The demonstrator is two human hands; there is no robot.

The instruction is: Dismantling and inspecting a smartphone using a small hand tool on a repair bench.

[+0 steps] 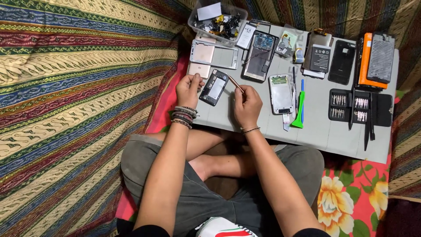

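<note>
My left hand (pixel 188 90) pinches the near-left edge of an opened black phone frame (pixel 214 87) lying on the grey work board (pixel 263 123). In my right hand (pixel 247 103) I grip a thin copper-coloured screwdriver (pixel 236 83), with its tip at the phone's upper right corner. Beaded bracelets circle my left wrist. I sit cross-legged with the board across my knees.
Further phone parts cover the board: a rose-gold back cover (pixel 203 53), an open phone with circuit board (pixel 260 55), a white phone frame (pixel 280 93), a green pry tool (pixel 299 115), a black bit case (pixel 359 107), and a clear plastic parts tub (pixel 217 22). Striped cloth lies to the left.
</note>
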